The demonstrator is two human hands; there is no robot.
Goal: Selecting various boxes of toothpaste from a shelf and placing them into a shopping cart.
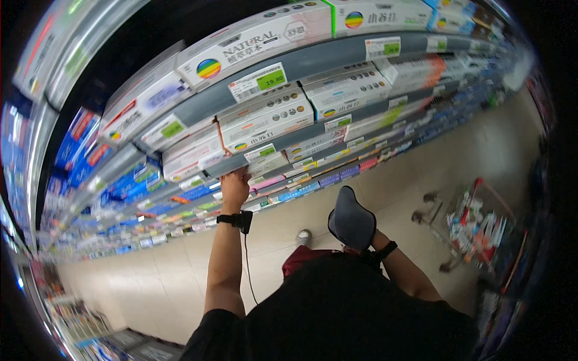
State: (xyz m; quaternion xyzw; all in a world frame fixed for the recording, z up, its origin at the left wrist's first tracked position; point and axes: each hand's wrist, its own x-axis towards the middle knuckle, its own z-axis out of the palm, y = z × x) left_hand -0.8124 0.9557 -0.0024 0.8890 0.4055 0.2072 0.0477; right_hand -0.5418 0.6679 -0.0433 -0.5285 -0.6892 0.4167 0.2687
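My left hand (235, 192) reaches up to the front edge of a grey shelf (228, 166), its fingers partly hidden there. Whether they grip anything cannot be made out. Right beside the fingertips are the lower-shelf white boxes (267, 165). A black strap with a small black device (239, 220) circles my left wrist, and a cable hangs from it. In front of my body, my right hand carries a grey cloth piece (352, 221) with dark edging. The cloth covers the fingers, so their grip is hidden.
Tiers of white cartons (253, 47) and price tags (258, 82) rise before me. Blue packages (86, 144) fill the left side. To the right, a wheeled shopping cart (478, 225) holds assorted goods on the tiled floor (406, 180). More stocked shelving (76, 316) stands at lower left.
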